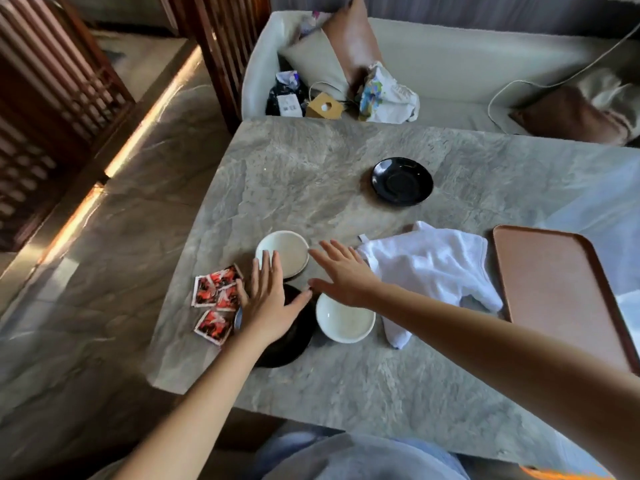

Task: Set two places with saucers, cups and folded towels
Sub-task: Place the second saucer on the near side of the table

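Neither hand grips anything: left hand (266, 299) and right hand (341, 271) hover flat, fingers spread. Beneath the left palm lies a black saucer (291, 344); 1 white cup (282, 252) sits just beyond its fingertips, another white cup (345, 318) just below the right hand. A second saucer (401, 181) stands well beyond; towels (433, 268) lie unfolded, right of the right hand. Step, as judged: sorting cups onto saucers. Next move calls for closing on 1 cup.
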Available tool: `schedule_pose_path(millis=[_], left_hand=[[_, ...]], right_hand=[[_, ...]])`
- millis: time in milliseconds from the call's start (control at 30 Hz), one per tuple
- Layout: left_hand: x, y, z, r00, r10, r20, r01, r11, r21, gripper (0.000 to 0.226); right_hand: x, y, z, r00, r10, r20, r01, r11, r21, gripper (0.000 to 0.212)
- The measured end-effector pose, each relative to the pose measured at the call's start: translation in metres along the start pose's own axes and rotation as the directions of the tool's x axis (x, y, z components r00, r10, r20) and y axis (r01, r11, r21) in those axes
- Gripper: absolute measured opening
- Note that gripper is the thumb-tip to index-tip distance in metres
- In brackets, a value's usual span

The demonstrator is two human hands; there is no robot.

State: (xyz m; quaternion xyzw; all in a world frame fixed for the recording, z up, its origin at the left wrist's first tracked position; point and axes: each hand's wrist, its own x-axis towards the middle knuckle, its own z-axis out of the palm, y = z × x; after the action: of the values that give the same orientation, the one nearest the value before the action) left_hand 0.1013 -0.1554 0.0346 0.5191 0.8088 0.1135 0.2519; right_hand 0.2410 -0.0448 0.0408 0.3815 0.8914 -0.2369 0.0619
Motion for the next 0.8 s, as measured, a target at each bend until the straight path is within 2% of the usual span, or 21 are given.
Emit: schedule_pose_path(millis=[67,133,200,267,333,433,467,533,600,667,800], left_hand=[[-0.017,-0.017,0.008,0.997,-0.065,-0.043,0.062,0.996,-0.064,0.092],[-0.033,-0.03,0.016,0.985,-0.157,-0.07,0.144,0.976,-0.163,0.089],[-0.047,-0.04,0.024,0.957,-0.275,-0.097,0.226,0.91,-0.349,0.081],[-0.06,-0.047,0.034,0.908,-0.402,-0.115,0.271,0.777,-0.568,0.068],[-0.069,-0.052,0.045,0.847,-0.526,-0.075,0.326,0.627,-0.708,0.061],[-0.072,-0.054,0.059,0.8,-0.599,0.027,0.335,0.41,-0.848,0.054],[-0.072,-0.054,0.061,0.803,-0.594,0.049,0.322,0.363,-0.874,0.054],[-0.071,-0.055,0.064,0.806,-0.59,0.058,0.316,0.345,-0.884,0.052],[-0.068,-0.061,0.067,0.793,-0.608,0.049,0.316,0.341,-0.886,0.05],[-0.065,-0.069,0.068,0.775,-0.625,0.091,0.333,0.283,-0.899,0.046],[-0.062,-0.084,0.07,0.79,-0.59,0.168,0.393,0.275,-0.878,0.033]], right_hand=[[0.008,-0.011,0.004,0.998,0.0,0.063,0.002,1.0,-0.019,0.065],[0.017,-0.021,0.005,0.99,0.063,0.124,-0.071,0.996,0.059,0.059],[0.025,-0.03,0.005,0.983,0.145,0.111,-0.161,0.973,0.163,0.04],[0.029,-0.033,0.006,0.985,0.171,0.036,-0.174,0.971,0.164,0.027],[0.03,-0.034,0.01,0.984,0.175,-0.003,-0.174,0.978,0.116,0.023],[0.028,-0.029,0.015,0.977,0.186,0.105,-0.191,0.981,0.041,0.038],[0.03,-0.027,0.016,0.968,0.19,0.167,-0.196,0.98,0.023,0.039],[0.035,-0.027,0.018,0.948,0.197,0.252,-0.198,0.98,-0.021,0.028],[0.04,-0.031,0.02,0.937,0.202,0.284,-0.189,0.979,-0.075,0.017],[0.044,-0.039,0.022,0.924,0.211,0.319,-0.182,0.976,-0.119,0.011],[0.048,-0.045,0.026,0.924,0.224,0.309,-0.182,0.97,-0.16,0.021]])
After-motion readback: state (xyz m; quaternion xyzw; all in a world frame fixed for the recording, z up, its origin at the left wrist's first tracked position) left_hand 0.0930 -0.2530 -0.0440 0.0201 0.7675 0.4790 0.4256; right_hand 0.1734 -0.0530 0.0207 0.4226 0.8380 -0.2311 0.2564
